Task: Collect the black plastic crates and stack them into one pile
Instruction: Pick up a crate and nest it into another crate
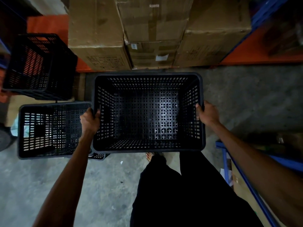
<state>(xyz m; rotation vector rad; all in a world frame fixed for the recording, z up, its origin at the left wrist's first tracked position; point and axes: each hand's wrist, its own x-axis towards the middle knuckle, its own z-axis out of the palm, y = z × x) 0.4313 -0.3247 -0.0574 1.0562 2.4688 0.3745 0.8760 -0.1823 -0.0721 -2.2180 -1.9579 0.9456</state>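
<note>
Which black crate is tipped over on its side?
The far-left crate by the cardboard boxes: its opening faces sideways. The crate on the floor and the held crate both open upward.

Ahead: cardboard boxes [147, 35] wall you off just beyond the held crate [148, 148]
Left: a second crate [49, 154] sits just beside it, touching your left hand [89, 120]; a tilted crate [39, 66] blocks farther back
Right: bare floor [246, 99] lies open past your right hand [207, 114]; blue shelf frame [237, 169] hems the near side
</note>
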